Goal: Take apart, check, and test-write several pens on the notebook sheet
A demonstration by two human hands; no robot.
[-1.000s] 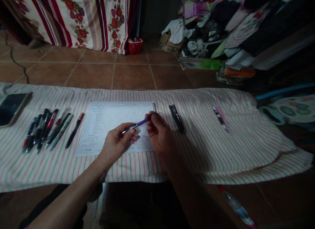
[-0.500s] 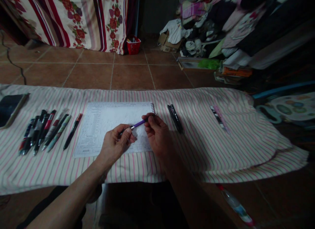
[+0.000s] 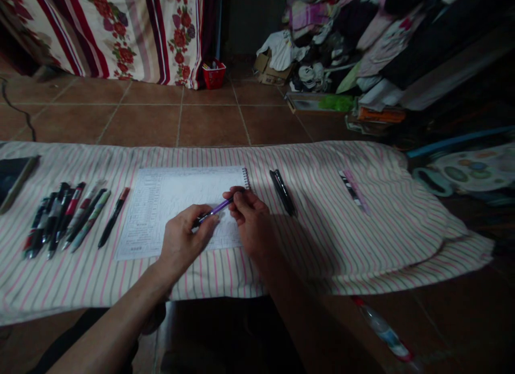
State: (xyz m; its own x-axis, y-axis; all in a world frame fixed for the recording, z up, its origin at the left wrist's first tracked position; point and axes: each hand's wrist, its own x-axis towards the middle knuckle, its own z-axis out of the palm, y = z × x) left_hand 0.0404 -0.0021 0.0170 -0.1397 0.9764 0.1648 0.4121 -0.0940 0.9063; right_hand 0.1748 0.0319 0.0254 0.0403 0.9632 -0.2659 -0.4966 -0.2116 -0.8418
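Between my two hands runs a purple pen [image 3: 220, 206], held slantwise above a spiral notebook [image 3: 185, 183]. My left hand [image 3: 185, 232] is closed around its lower left end. At the upper right end, which looks dark, the fingers of my right hand [image 3: 250, 215] pinch it. The fingers partly hide both ends. To the right of the notebook lie dark pens [image 3: 283, 192] side by side. A single dark pen with an orange-brown end [image 3: 113, 218] rests on the left, beside a group of several mixed pens [image 3: 66, 215].
A striped cloth [image 3: 322, 245] covers the table. Farther right lie a black-and-white and a pink slim item [image 3: 354, 191]. At the left edge sits a dark flat device [image 3: 16, 175]. On the floor are a plastic bottle [image 3: 384, 331] and a red basket [image 3: 213, 74].
The purple pen stays in both hands, and my left hand now covers its lower end with the fingers tucked in more. The whole view has shifted slightly.
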